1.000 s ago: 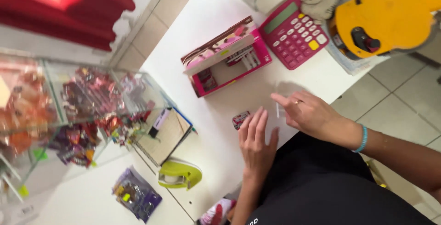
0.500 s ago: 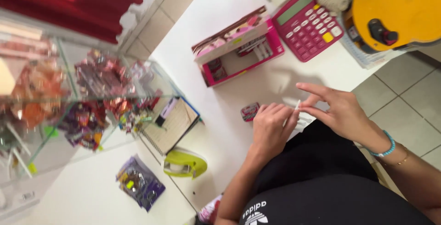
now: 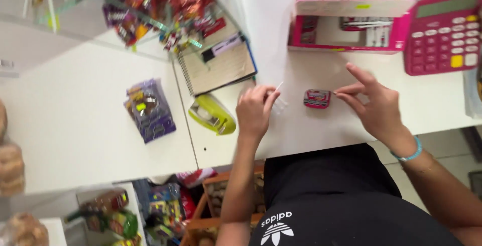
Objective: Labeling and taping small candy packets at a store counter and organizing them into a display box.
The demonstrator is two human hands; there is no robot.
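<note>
Left hand (image 3: pixel 255 111): fingers curled, pinching thin white stick (image 3: pixel 277 87) at tips. Right hand (image 3: pixel 374 106): fingers spread open, holding nothing; fingertips (image 3: pixel 339 91) touching right edge of small red packet (image 3: pixel 317 99). Packet flat on white counter (image 3: pixel 321 130), between both hands. Pink calculator (image 3: pixel 444 31) beyond right fingers.

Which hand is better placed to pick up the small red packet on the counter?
Probably the right hand: its fingertips sit at the edge of the small red packet and it looks empty. The left hand lies farther off, pinching a thin white stick.
</note>
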